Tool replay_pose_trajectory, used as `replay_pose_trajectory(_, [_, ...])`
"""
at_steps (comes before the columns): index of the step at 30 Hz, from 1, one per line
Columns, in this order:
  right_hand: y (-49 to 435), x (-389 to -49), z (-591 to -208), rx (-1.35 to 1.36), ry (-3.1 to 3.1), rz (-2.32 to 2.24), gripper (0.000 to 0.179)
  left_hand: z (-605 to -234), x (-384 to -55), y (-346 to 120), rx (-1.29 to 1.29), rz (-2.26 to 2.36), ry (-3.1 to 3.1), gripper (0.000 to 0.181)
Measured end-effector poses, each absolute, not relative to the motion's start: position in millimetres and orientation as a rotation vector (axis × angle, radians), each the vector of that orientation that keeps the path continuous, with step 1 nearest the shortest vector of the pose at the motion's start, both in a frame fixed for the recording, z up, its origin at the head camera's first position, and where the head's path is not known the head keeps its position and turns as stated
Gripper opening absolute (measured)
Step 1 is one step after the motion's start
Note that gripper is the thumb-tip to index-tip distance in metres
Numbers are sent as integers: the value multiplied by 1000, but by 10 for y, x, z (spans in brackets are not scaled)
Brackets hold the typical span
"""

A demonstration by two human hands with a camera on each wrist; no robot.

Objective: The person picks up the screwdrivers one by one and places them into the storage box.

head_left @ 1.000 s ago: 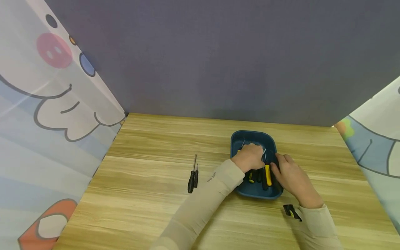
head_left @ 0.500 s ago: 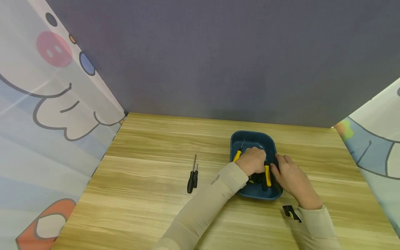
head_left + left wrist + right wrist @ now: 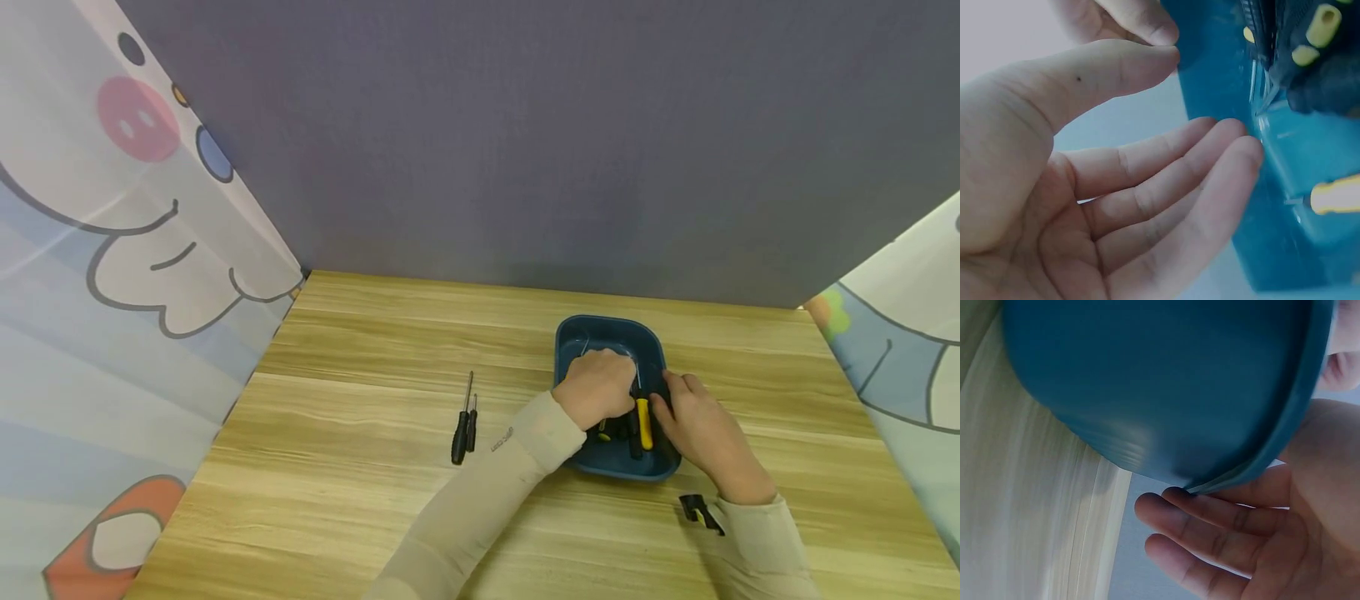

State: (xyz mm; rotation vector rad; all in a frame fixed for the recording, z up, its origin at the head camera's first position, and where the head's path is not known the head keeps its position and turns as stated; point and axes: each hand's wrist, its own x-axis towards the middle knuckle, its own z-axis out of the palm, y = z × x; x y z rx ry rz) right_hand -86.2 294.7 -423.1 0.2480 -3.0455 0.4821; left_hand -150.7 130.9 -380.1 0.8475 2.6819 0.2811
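My left hand (image 3: pixel 597 387) reaches down into a dark blue plastic bin (image 3: pixel 618 475). The left wrist view shows its fingers loosely bent, thumb apart, with nothing between them. A black tool handle with yellow inlays (image 3: pixel 1324 26) and a yellow-handled tool (image 3: pixel 1335 197) lie beyond its fingertips. In the head view, a yellow-and-black screwdriver (image 3: pixel 644 423) lies in the bin near its right wall, beside darker handles partly hidden by my left hand. My right hand (image 3: pixel 705 425) holds the bin's right rim, thumb to the inside and fingers along the outer wall (image 3: pixel 1147 381).
Two black screwdrivers, a longer one (image 3: pixel 460 433) and a shorter one (image 3: pixel 471 429), lie side by side on the wooden table (image 3: pixel 337 450) left of the bin. A small black piece with a yellow mark (image 3: pixel 697 508) shows beside my right cuff. A grey panel (image 3: pixel 525 150) stands behind the table.
My left hand shifts a little right within the bin, then back left, covering the yellow handle that showed at the left half a second ago. My right hand stays at the rim.
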Motion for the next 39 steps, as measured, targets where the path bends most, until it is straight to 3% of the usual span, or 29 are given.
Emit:
replay_pose_trajectory(14, [2943,-853,-4222,246,-3040,475,47,-3751,-1430,666,915,336,2817,26])
replay_pose_trajectory(19, [2945,-847,-4215,250,-3043,473,48,-3770,-1368,433,861,375,2860,15])
replay_pose_trajectory(39, [2932,-834,-4233,259,-3037,461,48,-3967,-1084,-567,554,415,2992,18])
